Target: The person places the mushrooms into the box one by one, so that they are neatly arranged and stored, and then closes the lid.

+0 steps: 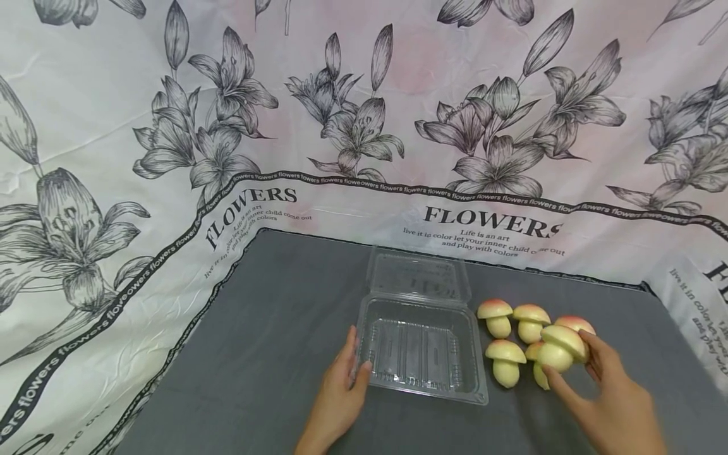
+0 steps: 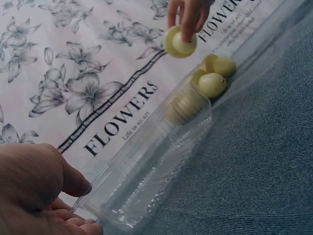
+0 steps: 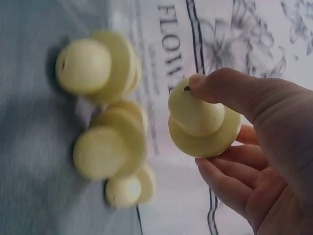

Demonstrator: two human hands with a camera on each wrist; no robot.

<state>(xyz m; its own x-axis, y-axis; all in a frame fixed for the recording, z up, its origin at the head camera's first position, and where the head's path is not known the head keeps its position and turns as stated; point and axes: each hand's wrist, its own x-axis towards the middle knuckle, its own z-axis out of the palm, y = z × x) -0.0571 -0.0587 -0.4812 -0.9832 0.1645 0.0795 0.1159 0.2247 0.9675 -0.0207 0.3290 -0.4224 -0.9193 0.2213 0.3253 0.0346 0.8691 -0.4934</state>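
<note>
A clear plastic clamshell box [image 1: 415, 354] lies with its lid folded back. Its left rim is between the thumb and fingers of my left hand [image 1: 340, 395], which grips it. In the right wrist view, my right hand [image 3: 259, 147] pinches a yellow mushroom-shaped piece [image 3: 198, 115], thumb on the stem end and fingers at the cap. The head view shows this piece raised over others of its kind. Several similar mushrooms stand right of the box, among them a front one [image 1: 506, 361] and a back one [image 1: 495, 311], with red-tinged caps. Part of the group is hidden behind the held piece.
The box's transparent lid [image 1: 418, 275] lies flat toward the back. A dark grey cloth [image 1: 273, 328] covers the table. Behind and at the sides hangs a white flower-printed sheet [image 1: 352, 215] with lettering, meeting the table's edges.
</note>
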